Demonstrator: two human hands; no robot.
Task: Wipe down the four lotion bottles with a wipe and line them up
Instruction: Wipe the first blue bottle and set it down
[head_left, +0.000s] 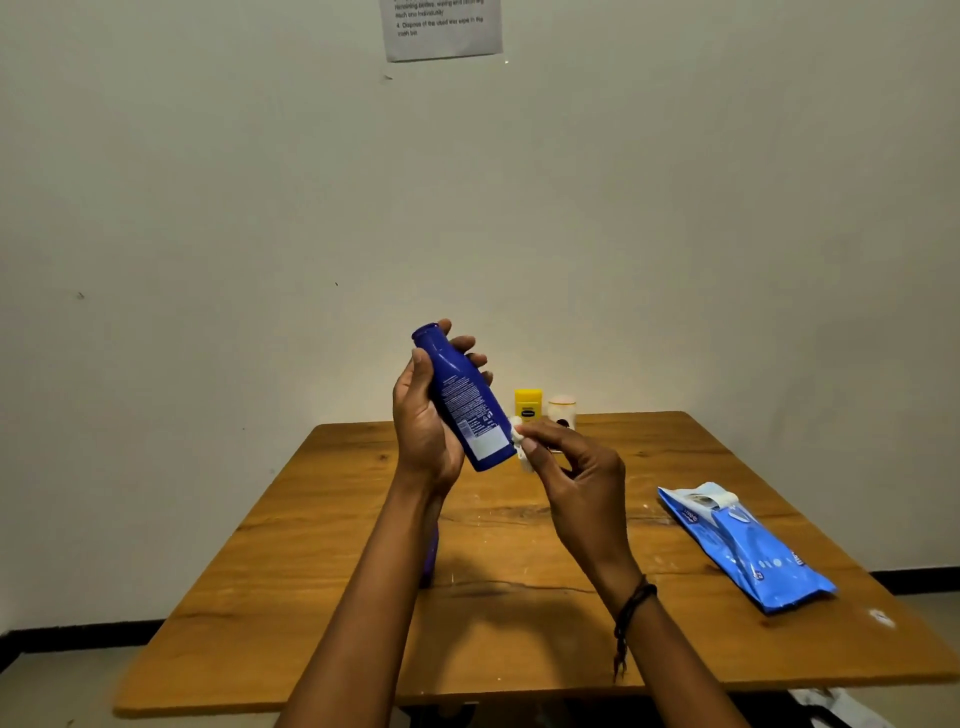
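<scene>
Fingers of the right hand (582, 478): thumb and forefinger pinched a small crumpled wipe (517, 435); the other fingers curled loosely behind.
Wipe: a white, soft-looking wad, pressed against the lower side edge of the blue bottle (462, 402).
Fingers of the left hand (423, 436): wrapped round the blue bottle's upper half, thumb on the near side, fingertips showing past the far side.
Blue bottle: held in the air above the far half of the table (311, 597), tilted, narrow cap end up and left, wider base down toward the right hand. It was smooth, glossy deep-blue plastic with sloped shoulders; its back label carried fine white print and a pale blank patch near the base.
Yellow bottle (528, 405): upright at the table's far edge, squarish, with a dark label.
Pale bottle (562, 410): just right of the yellow one, whitish, rounded top, too blurred for detail.
Wipe pack (748, 551): flat, crinkly blue plastic lying on the table's right side, white flap lifted at its far end.
Table: warm brown wood with visible grain and pale scuffs.
</scene>
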